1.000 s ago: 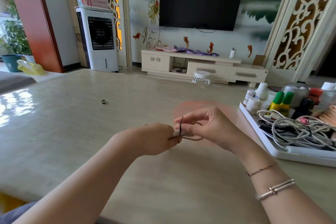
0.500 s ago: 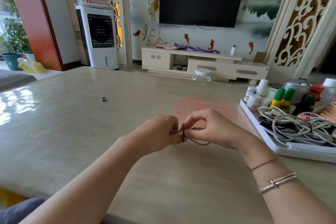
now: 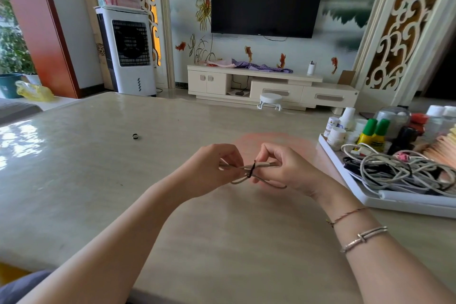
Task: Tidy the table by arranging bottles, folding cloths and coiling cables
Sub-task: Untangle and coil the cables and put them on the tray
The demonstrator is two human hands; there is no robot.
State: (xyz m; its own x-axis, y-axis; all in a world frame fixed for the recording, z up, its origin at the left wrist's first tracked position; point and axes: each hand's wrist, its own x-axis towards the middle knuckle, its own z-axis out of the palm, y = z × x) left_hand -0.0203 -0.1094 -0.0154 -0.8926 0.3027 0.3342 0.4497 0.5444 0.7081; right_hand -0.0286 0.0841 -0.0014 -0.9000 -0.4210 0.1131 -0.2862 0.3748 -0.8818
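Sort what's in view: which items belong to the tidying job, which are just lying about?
Job: thin beige cable with black tie, pinched by left hand and right hand; white tray of tangled cables; green-capped yellow bottles.
Lying about: small black ring; white stool.

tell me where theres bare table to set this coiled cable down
Bare table lies left of the hands, apart from the small black ring, and between the forearms toward the near edge. The white tray on the right is crowded with tangled cables and bottles.
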